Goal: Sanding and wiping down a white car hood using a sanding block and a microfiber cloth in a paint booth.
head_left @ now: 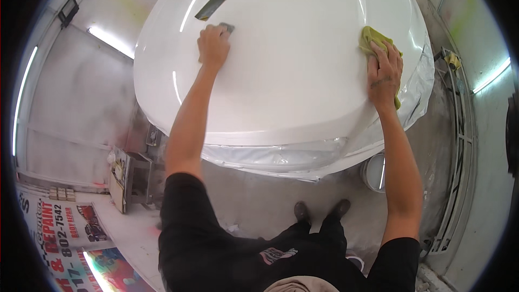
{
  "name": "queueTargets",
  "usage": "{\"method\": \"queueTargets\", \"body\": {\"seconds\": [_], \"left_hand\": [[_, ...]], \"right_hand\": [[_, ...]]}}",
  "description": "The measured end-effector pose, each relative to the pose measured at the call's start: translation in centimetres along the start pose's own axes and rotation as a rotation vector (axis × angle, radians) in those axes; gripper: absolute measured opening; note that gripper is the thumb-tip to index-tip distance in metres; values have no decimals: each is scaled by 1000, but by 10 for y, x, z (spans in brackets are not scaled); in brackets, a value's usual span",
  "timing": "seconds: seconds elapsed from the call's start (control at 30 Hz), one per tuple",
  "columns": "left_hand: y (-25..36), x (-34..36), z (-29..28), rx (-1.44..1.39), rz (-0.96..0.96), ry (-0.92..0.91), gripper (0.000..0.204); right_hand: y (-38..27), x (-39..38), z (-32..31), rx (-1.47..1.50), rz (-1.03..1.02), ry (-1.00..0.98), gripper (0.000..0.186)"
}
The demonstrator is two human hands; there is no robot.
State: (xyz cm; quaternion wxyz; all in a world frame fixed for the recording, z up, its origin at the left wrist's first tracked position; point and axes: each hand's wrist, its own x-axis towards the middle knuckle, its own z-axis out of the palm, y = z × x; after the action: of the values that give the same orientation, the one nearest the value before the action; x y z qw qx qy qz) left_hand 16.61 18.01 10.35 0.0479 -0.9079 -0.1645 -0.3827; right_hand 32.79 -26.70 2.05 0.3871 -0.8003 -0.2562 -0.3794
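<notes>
A glossy white car hood (281,75) spreads out in front of me. My left hand (214,47) is closed over its left part, around a small grey pad (229,27); most of the pad is hidden by my fingers. Just beyond that hand, a dark grey-green rectangular strip (210,8) lies flat on the hood. On the right side, my right hand (385,73) presses a folded yellow-green cloth (374,37) against the paint, with the fingers over it. A corner of the cloth hangs below the wrist.
Clear plastic sheeting (275,154) wraps the car's front and right edge. A round bucket (374,172) stands on the floor below it. Along the right wall runs a metal rack (458,157). To the left are a small metal cabinet (130,178) and a printed banner (67,227).
</notes>
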Motion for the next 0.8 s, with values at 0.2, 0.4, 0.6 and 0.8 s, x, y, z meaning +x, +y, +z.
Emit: {"method": "queueTargets", "body": {"seconds": [0.2, 0.4, 0.6, 0.8], "left_hand": [[74, -165, -29, -136, 85, -29, 26], [-14, -152, -51, -169, 262, 82, 29], [-35, -53, -9, 129, -167, -36, 18], [30, -269, -101, -211, -70, -34, 31]], "right_hand": [[35, -7, -17, -145, -93, -49, 34], [9, 1, -9, 7, -53, -2, 36], [6, -15, 5, -3, -50, -51, 37], [26, -6, -19, -54, -27, -59, 37]]}}
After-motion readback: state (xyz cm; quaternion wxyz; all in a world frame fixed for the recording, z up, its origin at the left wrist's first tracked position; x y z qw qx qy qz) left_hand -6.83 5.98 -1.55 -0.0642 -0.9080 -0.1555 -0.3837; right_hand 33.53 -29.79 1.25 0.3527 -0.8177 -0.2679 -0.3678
